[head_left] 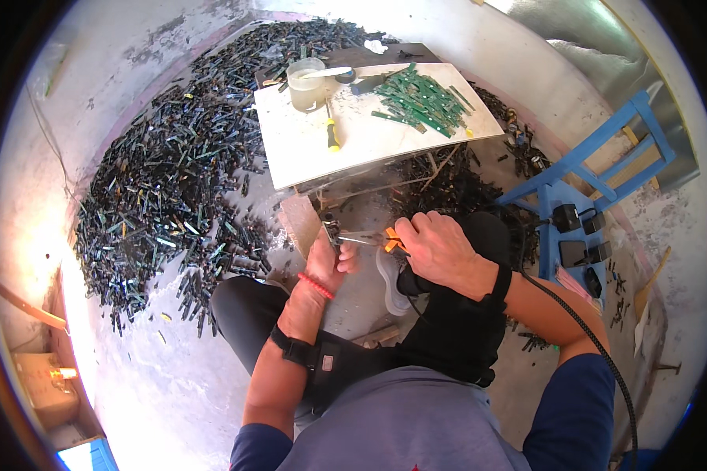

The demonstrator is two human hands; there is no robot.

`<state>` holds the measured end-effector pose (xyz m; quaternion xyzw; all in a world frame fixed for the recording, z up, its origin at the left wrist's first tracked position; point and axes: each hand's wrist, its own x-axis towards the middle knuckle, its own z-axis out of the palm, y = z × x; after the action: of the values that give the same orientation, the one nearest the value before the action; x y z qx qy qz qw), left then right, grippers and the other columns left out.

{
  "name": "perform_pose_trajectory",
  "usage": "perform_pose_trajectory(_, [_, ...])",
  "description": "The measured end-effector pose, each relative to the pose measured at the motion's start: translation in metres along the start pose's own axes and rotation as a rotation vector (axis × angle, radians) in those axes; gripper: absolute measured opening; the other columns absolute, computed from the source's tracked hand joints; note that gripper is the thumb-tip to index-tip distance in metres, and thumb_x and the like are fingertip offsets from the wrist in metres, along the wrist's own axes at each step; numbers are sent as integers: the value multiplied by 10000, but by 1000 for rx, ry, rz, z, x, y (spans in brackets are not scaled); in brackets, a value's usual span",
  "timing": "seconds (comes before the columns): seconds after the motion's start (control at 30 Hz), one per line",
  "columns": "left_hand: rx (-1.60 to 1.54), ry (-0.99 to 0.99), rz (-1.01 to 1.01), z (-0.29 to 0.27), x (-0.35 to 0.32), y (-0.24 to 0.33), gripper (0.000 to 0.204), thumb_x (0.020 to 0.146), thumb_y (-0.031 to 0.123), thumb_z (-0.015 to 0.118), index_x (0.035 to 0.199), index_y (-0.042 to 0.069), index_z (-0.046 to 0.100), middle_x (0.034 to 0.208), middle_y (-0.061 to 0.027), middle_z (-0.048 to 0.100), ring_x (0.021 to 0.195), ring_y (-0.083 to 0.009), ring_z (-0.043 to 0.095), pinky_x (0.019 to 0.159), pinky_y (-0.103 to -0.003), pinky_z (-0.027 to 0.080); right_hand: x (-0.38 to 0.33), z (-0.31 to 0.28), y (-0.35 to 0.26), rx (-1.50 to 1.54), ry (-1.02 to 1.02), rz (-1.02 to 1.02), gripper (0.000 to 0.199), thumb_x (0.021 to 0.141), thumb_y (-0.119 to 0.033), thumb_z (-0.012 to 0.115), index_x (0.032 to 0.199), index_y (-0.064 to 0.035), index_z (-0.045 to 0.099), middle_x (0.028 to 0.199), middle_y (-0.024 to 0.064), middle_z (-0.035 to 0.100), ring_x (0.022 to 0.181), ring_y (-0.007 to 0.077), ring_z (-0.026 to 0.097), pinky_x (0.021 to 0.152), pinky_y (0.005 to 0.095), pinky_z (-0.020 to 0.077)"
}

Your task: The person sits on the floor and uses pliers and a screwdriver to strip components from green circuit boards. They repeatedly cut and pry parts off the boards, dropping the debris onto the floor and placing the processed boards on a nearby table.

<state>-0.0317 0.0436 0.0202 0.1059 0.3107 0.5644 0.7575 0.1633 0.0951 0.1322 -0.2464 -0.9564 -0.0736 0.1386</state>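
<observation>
Covering the concrete floor (pixel 157 377), dark scrap strips (pixel 165 180) surround a white board (pixel 306 141).

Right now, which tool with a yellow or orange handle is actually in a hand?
The orange-handled pliers, gripped in the right hand above the lap. The yellow-handled screwdriver lies untouched on the white board.

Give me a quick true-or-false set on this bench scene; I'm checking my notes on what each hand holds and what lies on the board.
1. The right hand grips an orange-handled tool. True.
2. The left hand is empty. False: it pinches a small metal part at the tool's tip.
3. A yellow-handled screwdriver lies on the white board. True.
4. The green strips are piled on the blue chair. False: they lie on the board.
5. The cup stands on the floor. False: it stands on the board's far corner.
</observation>
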Motion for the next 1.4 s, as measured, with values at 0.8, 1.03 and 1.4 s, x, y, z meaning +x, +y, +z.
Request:
perform_pose_trajectory(0.8, [942, 268, -87, 0, -10, -3, 687, 845, 639, 433, 635, -5, 547, 539, -51, 505, 429, -141, 486, 420, -265, 392, -15, 9, 34, -236, -240, -252, 94, 722, -127, 570, 776, -57, 537, 655, 59, 503, 634, 211, 527, 554, 323, 412])
perform_pose_trajectory(1.03, [723, 44, -80, 5, -15, -8, 542, 891, 477, 496, 695, -26, 546, 571, -67, 512, 419, -138, 465, 423, -268, 378, -15, 15, 34, -178, -190, -119, 91, 730, -127, 567, 781, -58, 537, 678, 81, 537, 646, 231, 555, 551, 339, 434])
perform_pose_trajectory(1.4, [429, 57, -41, 9, -14, -8, 368, 874, 400, 550, 792, 41, 561, 653, -34, 526, 509, -102, 482, 440, -230, 373, -15, 11, 25, -206, -109, -29, 123, 731, -111, 560, 833, -57, 518, 691, 66, 479, 652, 221, 501, 550, 336, 408])
